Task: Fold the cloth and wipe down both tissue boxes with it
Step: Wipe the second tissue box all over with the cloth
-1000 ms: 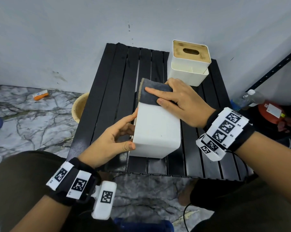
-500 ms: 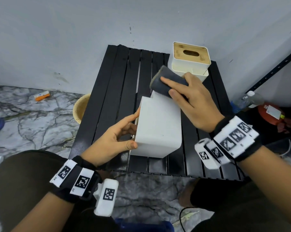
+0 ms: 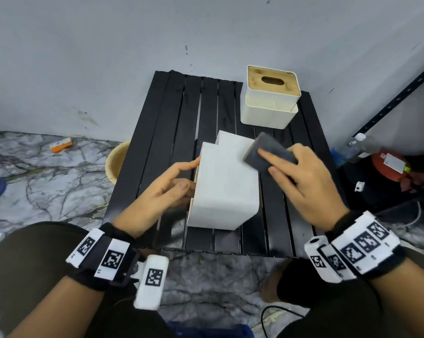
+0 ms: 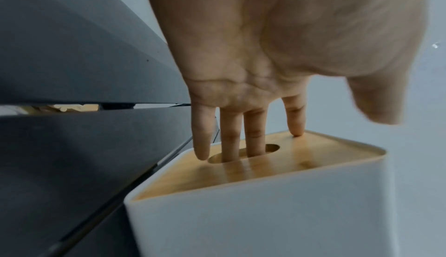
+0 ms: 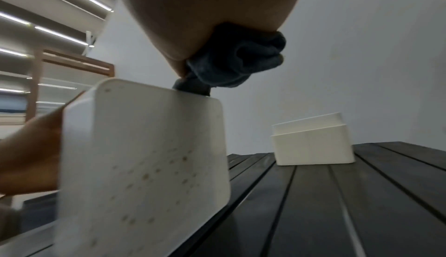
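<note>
A white box (image 3: 224, 184) is lying on its side on the black table (image 3: 162, 132), with its wooden lid turned to the left. The box is steadied by the left hand (image 3: 161, 191): its fingers (image 4: 253, 137) are held straight, two of them are poked into the slot in the lid (image 4: 301, 162), and the first finger is touching the wood near the top edge. Nothing is gripped by that hand.

A dark folded cloth (image 3: 267, 152) is held in the right hand (image 3: 303, 181), with fingers laid along the top and the bunched part tucked under the palm (seen best in the right wrist view). The cloth is pressed on the box's upper right edge.

A second box (image 3: 269, 98) is standing upright at the back right of the table, well apart from the first.

A tan bowl (image 3: 114, 162) is sitting on the floor, partly under the table's left side.
</note>
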